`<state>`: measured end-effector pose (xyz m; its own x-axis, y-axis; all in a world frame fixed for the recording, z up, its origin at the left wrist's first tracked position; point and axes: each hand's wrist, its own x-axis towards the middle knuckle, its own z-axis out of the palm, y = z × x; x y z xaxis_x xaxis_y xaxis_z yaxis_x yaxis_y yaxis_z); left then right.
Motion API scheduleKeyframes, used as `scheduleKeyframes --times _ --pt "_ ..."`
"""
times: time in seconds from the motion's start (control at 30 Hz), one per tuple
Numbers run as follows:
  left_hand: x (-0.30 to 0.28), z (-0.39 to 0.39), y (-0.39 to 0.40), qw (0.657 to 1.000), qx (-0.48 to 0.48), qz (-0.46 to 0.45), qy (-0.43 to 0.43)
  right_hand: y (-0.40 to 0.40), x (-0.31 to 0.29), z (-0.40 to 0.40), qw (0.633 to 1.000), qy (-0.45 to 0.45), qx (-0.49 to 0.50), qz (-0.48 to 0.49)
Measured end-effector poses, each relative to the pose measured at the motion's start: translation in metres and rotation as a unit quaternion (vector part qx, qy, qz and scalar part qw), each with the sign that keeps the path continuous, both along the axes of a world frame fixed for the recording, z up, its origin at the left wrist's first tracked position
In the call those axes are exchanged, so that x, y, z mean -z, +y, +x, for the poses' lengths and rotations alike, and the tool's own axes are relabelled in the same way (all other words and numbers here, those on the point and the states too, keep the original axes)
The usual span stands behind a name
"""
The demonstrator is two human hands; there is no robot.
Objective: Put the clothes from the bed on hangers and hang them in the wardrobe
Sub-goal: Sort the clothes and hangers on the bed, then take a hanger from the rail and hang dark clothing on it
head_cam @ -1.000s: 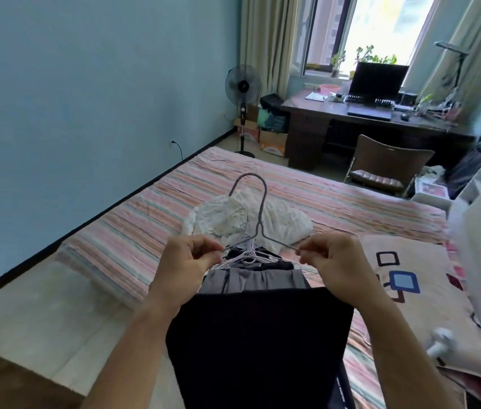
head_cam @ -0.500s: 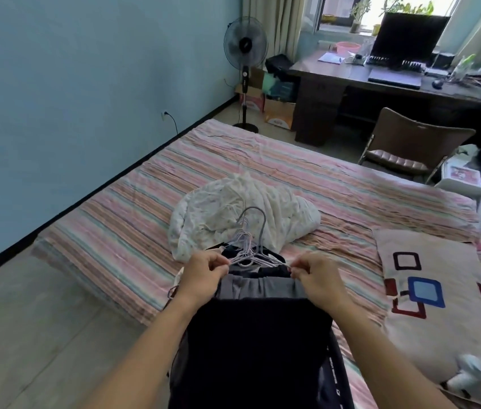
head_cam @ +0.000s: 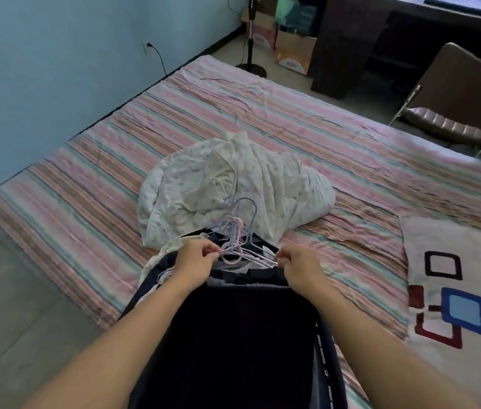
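- At the near edge of the bed (head_cam: 292, 119), your left hand (head_cam: 196, 256) and right hand (head_cam: 298, 265) each pinch an end of a thin wire hanger (head_cam: 249, 231); both grips are narrow, fingertips closed on the wire.
- That hanger lies over a loose bunch of pale pink and lilac hangers (head_cam: 233, 250), its hook pointing away from you, towards the crumpled white floral garment (head_cam: 233, 184).
- Dark trousers (head_cam: 233, 335) hang from the bed's edge down between your forearms, the grey waistband just under your hands. Whether the wire is already threaded through them I cannot tell.
- The step in hand looks like fitting the trousers to the hanger. Next you need to lift it free of the bunch without hooking the others, then carry it to the wardrobe, which is out of view.
- More dark clothing lies under the hangers, so the pile is not finished.
- A patterned pillow (head_cam: 463, 290) lies to your right, a brown chair (head_cam: 454, 98) stands beyond the bed, and a fan stand (head_cam: 251, 48) and cardboard boxes (head_cam: 295, 51) sit by the far wall.
- The tangled hooks are the likeliest snag.
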<state>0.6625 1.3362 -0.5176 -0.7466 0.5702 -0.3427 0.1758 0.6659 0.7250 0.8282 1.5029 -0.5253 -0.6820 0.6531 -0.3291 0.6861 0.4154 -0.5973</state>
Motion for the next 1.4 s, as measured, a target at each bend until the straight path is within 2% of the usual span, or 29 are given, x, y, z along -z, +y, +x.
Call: scheduleKeyframes --times 0.17,0.43,0.57,0.77,0.93,1.07,1.23,1.4 --pt "0.062 -0.028 0.028 0.999 0.012 -0.044 0.019 0.023 0.062 -0.027 0.998 -0.039 -0.051 0.004" --pt "0.154 -0.059 0.031 0.990 -0.041 -0.127 0.036 0.040 0.140 -0.060 0.987 -0.102 -0.103 0.066" --pt "0.181 -0.065 0.034 0.989 -0.049 -0.138 0.034 0.044 0.163 -0.067 0.980 -0.130 -0.117 0.097" --pt "0.198 -0.069 0.045 0.989 -0.038 -0.144 0.022 0.049 0.179 -0.068 0.984 -0.116 -0.093 0.092" --pt "0.190 -0.067 0.047 0.983 -0.002 -0.184 0.018 0.047 0.168 -0.070 0.982 -0.128 -0.107 0.088" --pt "0.164 -0.069 0.043 0.979 0.040 -0.192 0.059 0.043 0.146 -0.076 0.983 -0.126 -0.105 0.080" --pt "0.111 -0.070 0.034 0.979 0.086 -0.156 0.094 0.027 0.096 -0.084 0.981 -0.127 -0.128 0.078" --pt "0.042 -0.065 0.006 0.973 0.120 -0.161 0.115 -0.006 0.025 -0.096 0.974 -0.119 -0.175 0.085"
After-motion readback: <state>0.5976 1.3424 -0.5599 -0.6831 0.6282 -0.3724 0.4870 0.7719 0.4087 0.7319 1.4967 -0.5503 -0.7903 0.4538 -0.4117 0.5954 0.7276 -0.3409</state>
